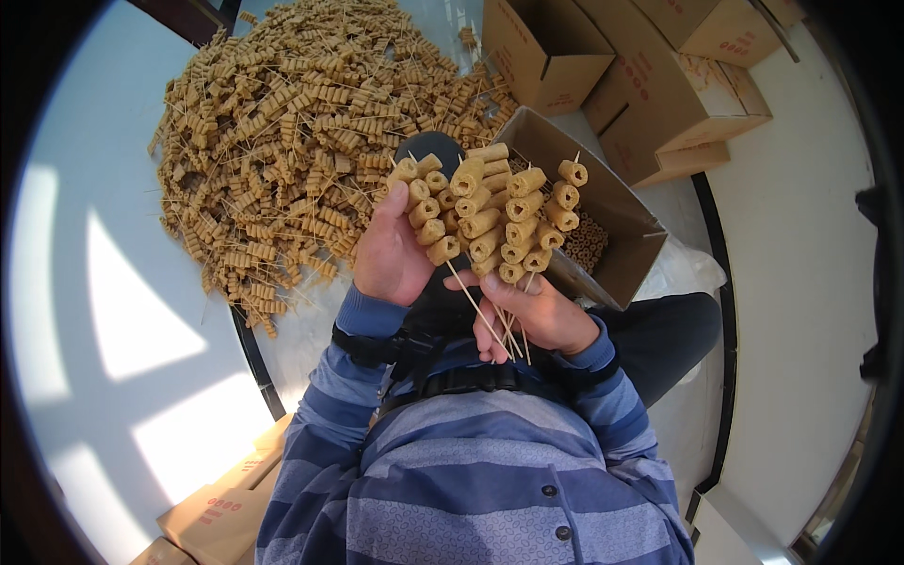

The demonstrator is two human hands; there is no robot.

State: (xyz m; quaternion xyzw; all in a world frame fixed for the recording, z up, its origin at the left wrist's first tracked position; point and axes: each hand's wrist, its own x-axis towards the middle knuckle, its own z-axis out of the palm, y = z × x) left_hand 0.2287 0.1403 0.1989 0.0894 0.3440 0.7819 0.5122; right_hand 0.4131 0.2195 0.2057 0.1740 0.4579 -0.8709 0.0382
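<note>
A fanned bunch of wooden skewers threaded with golden-brown hollow rolls [479, 222] is held up before my body between both hands. My left hand [391, 252] rests along the bunch's left side, thumb up beside the outer rolls; its other fingers are hidden behind them. Lower down, my right hand [541, 311] is closed around the skewers beneath the rolls. Their bare stick ends [509, 337] poke out below it, pointing down toward my waist. Just beyond my right hand stands an open cardboard box [626, 259], with more skewered rolls [588, 241] packed on end inside.
A big heap of skewered rolls [282, 141] covers the floor ahead and to the left, on plastic sheeting. Several cardboard boxes [650, 94] crowd the far right, some open. Another carton [221, 513] sits at the near left. My bent right knee [683, 339] lies beside the open box.
</note>
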